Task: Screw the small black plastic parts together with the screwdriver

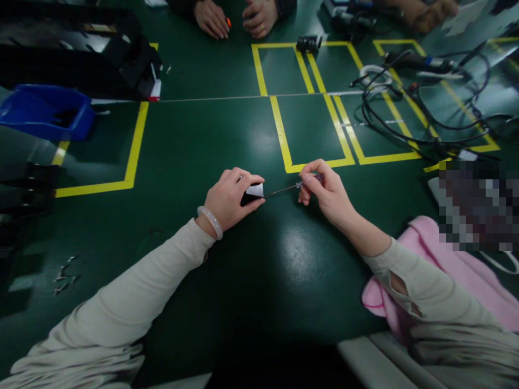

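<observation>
In the middle of the green table, my left hand (232, 199) is closed around a small black part with a pale face (255, 190). Most of that part is hidden by my fingers, so its kind does not show. My right hand (324, 190) pinches a screwdriver (302, 184) by its clear, purplish handle. The thin metal shaft runs left from the handle, and its tip meets the right side of the black part near my left fingertips. Whether the tip sits in a screw is too small to tell.
Small screws (64, 274) lie at the left. A blue bin (48, 112) and black racks (121, 59) stand at the far left. Tangled cables (421, 119) spread at the right, above a pink cloth (425, 254). A co-worker's hands (213, 19) rest across the table near a black cylindrical part (308, 44).
</observation>
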Available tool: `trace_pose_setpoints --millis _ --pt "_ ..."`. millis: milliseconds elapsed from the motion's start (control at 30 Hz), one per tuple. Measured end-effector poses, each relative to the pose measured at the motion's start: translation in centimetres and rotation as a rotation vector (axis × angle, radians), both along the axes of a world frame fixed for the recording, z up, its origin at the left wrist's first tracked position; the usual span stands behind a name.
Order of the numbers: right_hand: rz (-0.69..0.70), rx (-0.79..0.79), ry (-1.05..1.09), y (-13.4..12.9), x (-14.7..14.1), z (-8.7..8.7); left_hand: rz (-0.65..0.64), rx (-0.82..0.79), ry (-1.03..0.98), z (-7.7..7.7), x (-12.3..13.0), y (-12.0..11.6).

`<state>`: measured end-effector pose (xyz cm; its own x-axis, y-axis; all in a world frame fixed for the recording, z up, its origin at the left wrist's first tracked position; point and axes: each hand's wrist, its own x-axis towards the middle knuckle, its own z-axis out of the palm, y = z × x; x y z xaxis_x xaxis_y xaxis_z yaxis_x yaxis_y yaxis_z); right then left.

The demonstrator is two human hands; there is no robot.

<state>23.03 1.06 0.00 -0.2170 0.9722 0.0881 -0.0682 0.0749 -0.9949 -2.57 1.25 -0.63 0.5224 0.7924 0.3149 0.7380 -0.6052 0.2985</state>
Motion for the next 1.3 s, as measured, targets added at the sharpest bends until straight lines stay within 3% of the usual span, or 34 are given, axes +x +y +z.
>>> trace_pose_setpoints --millis 1300 --pt "-0.031 0.004 -0.049 -0.03 0.03 0.11 0.002 -0.026 -0.008 0.17 0.07 -0.05"
